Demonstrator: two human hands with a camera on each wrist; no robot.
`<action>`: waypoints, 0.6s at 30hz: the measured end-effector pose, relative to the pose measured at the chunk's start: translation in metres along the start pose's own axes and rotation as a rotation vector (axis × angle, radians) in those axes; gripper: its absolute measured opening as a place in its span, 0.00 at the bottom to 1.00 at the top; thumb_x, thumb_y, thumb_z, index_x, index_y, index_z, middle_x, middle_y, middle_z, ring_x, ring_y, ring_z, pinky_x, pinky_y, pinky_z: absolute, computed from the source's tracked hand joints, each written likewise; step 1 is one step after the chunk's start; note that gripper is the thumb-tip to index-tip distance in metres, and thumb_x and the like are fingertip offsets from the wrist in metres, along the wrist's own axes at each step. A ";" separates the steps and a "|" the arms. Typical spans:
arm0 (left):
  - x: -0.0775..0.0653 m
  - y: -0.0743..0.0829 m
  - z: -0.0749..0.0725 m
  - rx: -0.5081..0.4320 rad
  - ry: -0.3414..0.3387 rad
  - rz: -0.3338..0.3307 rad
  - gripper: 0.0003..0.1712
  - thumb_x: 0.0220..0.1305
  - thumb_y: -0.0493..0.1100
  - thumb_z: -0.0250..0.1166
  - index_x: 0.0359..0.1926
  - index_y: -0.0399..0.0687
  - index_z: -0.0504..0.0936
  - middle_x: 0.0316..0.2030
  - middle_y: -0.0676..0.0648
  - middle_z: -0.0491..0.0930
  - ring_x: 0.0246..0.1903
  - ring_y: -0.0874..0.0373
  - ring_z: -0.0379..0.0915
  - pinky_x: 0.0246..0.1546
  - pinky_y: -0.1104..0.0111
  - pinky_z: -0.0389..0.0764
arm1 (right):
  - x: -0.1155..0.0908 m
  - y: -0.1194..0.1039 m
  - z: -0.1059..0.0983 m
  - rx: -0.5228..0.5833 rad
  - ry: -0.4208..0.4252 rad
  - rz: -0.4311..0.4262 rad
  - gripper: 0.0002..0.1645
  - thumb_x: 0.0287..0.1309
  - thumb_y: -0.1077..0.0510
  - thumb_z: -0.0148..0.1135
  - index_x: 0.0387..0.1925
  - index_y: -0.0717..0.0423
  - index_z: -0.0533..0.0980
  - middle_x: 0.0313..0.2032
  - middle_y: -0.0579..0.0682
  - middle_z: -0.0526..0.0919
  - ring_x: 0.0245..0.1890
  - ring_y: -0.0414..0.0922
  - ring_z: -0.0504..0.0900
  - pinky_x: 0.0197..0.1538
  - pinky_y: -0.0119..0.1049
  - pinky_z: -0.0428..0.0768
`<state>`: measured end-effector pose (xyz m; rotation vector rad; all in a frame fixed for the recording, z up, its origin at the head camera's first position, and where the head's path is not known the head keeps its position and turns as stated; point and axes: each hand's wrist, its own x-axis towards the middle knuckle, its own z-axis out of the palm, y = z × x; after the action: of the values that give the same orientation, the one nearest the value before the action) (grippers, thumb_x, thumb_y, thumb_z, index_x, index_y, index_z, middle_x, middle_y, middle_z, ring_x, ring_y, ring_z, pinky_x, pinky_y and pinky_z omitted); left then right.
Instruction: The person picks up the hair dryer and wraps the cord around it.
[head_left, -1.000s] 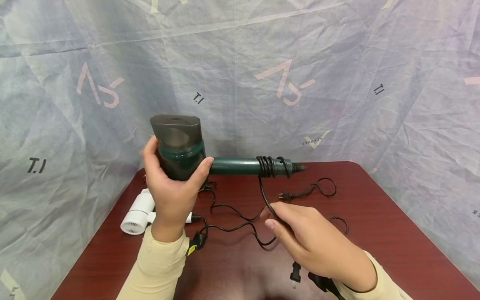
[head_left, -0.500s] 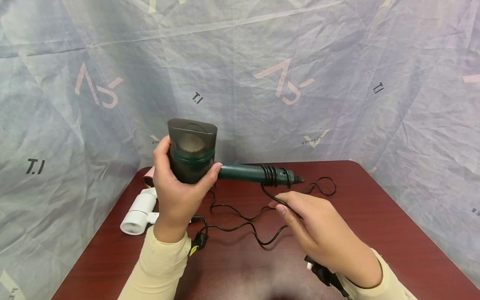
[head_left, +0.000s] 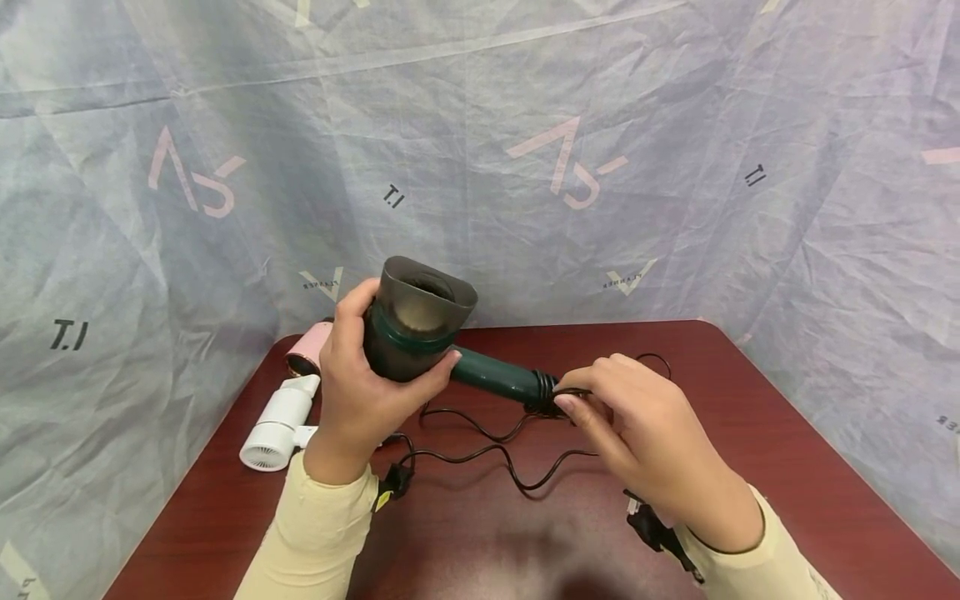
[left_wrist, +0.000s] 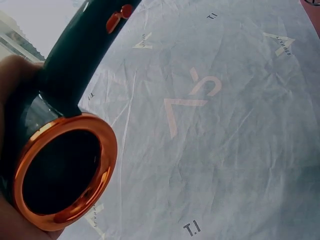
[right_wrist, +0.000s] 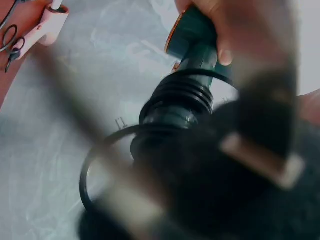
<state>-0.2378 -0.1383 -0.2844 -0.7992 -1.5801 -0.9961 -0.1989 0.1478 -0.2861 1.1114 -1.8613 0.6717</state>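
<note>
A dark green hair dryer [head_left: 495, 377] with a smoky flat nozzle [head_left: 427, 296] is held above the table. My left hand [head_left: 360, 408] grips it round its barrel, thumb on the near side. In the left wrist view its copper-coloured rear ring [left_wrist: 111, 160] and red buttons [left_wrist: 115, 22] show. A black cord [right_wrist: 182, 95] is wound in several turns round the lower handle. Beside those turns my right hand [head_left: 652, 429] pinches the cord between thumb and fingers, hiding the handle's end. Blurred shapes cover much of the right wrist view.
A white hair dryer [head_left: 276, 425] and a pink one [head_left: 309, 346] lie at the left of the red-brown table [head_left: 780, 467]. Their black cords [head_left: 517, 482] wander across the middle. Grey printed cloth [head_left: 480, 167] hangs behind and at both sides.
The green hair dryer has shifted right and tipped, its handle end lower and its nozzle opening turned more toward the head camera. My right hand has risen with the cord to the handle's end.
</note>
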 end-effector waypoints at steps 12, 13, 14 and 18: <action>0.003 0.004 -0.002 -0.085 -0.050 0.039 0.47 0.41 0.42 0.82 0.62 0.27 0.73 0.50 0.37 0.82 0.49 0.52 0.80 0.57 0.66 0.78 | 0.000 0.010 0.000 0.015 -0.002 0.018 0.15 0.74 0.45 0.60 0.38 0.49 0.84 0.25 0.35 0.69 0.28 0.32 0.63 0.35 0.20 0.61; 0.004 0.005 -0.003 -0.095 -0.053 0.042 0.47 0.41 0.42 0.82 0.61 0.26 0.73 0.49 0.36 0.82 0.49 0.53 0.80 0.57 0.66 0.78 | 0.000 0.010 0.000 0.022 -0.006 0.020 0.14 0.74 0.46 0.60 0.39 0.48 0.84 0.25 0.35 0.69 0.28 0.32 0.63 0.35 0.20 0.61; 0.004 0.006 -0.003 -0.107 -0.056 0.044 0.47 0.41 0.42 0.82 0.61 0.26 0.73 0.49 0.36 0.82 0.48 0.53 0.80 0.57 0.66 0.78 | 0.000 0.011 0.000 0.030 -0.010 0.022 0.12 0.73 0.46 0.61 0.39 0.48 0.84 0.25 0.35 0.69 0.28 0.32 0.63 0.35 0.20 0.61; 0.008 0.014 -0.006 -0.178 -0.067 0.036 0.45 0.41 0.40 0.83 0.59 0.24 0.73 0.46 0.35 0.83 0.47 0.55 0.80 0.56 0.67 0.79 | -0.001 0.013 0.000 0.075 -0.033 0.035 0.05 0.68 0.50 0.67 0.39 0.46 0.84 0.25 0.34 0.70 0.28 0.32 0.64 0.34 0.20 0.62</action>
<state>-0.2251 -0.1378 -0.2729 -0.9894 -1.5430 -1.1047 -0.2107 0.1539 -0.2871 1.1464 -1.9013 0.7520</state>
